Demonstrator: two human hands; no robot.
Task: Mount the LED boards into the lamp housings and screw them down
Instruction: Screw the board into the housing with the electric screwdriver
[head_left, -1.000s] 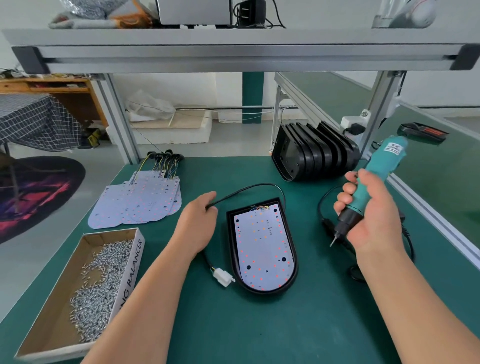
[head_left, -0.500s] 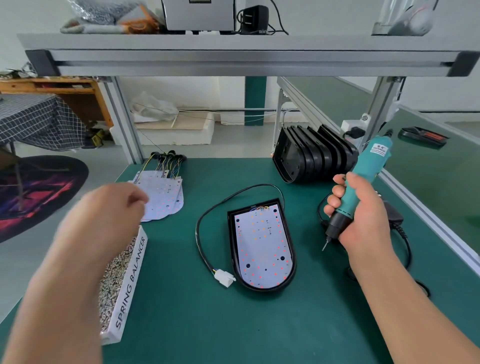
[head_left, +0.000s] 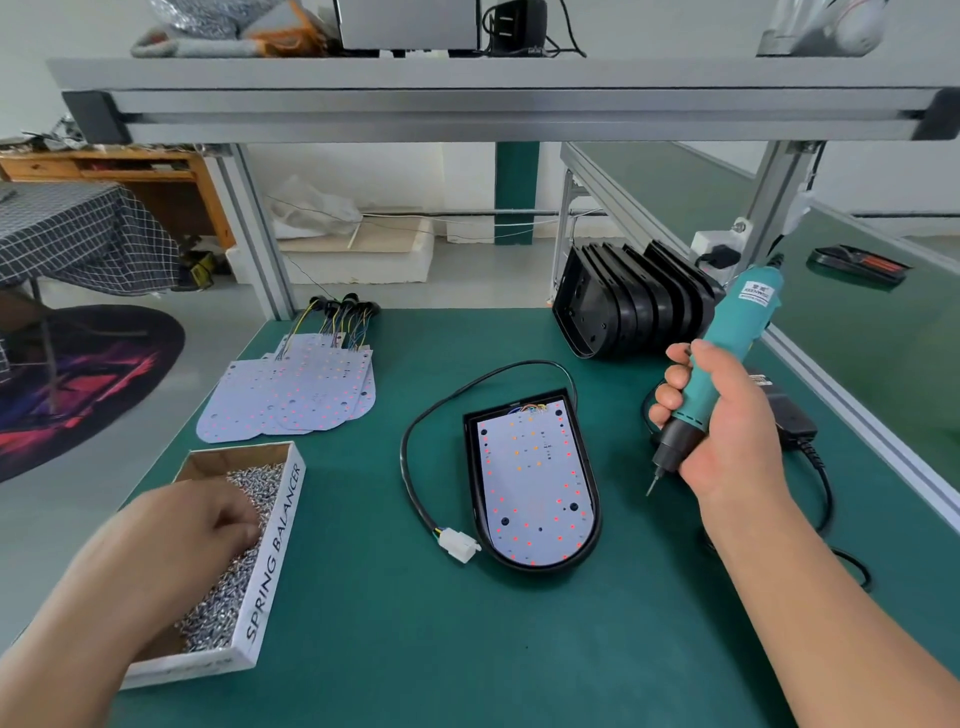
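Well, the left hand (head_left: 192, 525) is down in a shallow cardboard box (head_left: 272, 551) at the near left of the green bench (head_left: 415, 649), its fingers curled into a heap of small silver screws (head_left: 223, 597). I cannot tell whether it has pinched one up. The white side of that box reads "SPRING BALANCER" in dark capitals. The right hand (head_left: 727, 426) is wrapped round a teal electric screwdriver (head_left: 727, 353), held off the bench with the bit pointing down and tilted, just to the right of the work. A white label near the tool's top carries blue print too small to read. In the middle of the bench lies a black lamp housing (head_left: 470, 467) with an LED board (head_left: 535, 483) seated in it, dotted with red and orange points. A black cable (head_left: 410, 467) loops out from the housing's far end round its left side and ends in a white connector (head_left: 460, 548) just beside the near edge. More LED boards (head_left: 296, 395) lie fanned at the far left with their wires bunched behind them, and empty black housings (head_left: 634, 317) stand on edge in a row at the far right.
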